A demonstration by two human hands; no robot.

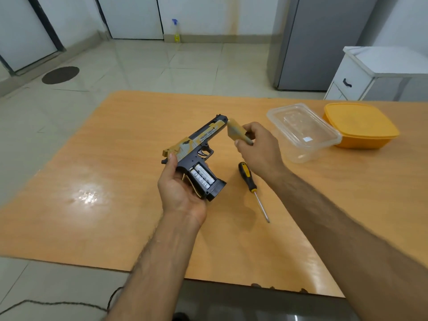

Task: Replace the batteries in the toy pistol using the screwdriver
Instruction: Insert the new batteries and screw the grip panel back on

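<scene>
Tan-and-black plastic toy pistol [196, 147] gripped in the left hand [179, 188] above the tabletop [115, 181], thumb on the slide, barrel aimed far and right. Grip compartment open, two white batteries [202, 177] side by side inside. Tan plastic cover piece [237, 133] pinched in the right hand [259, 147], just right of the muzzle. Black-and-yellow-handled screwdriver [251, 184] flat on the wood-look tabletop between the forearms, tip pointing near. Farther right, clear plastic container [303, 132] touching an orange lidded tub [361, 125].

"DESERT EAGLE" on toy pistol [196, 144]
</scene>
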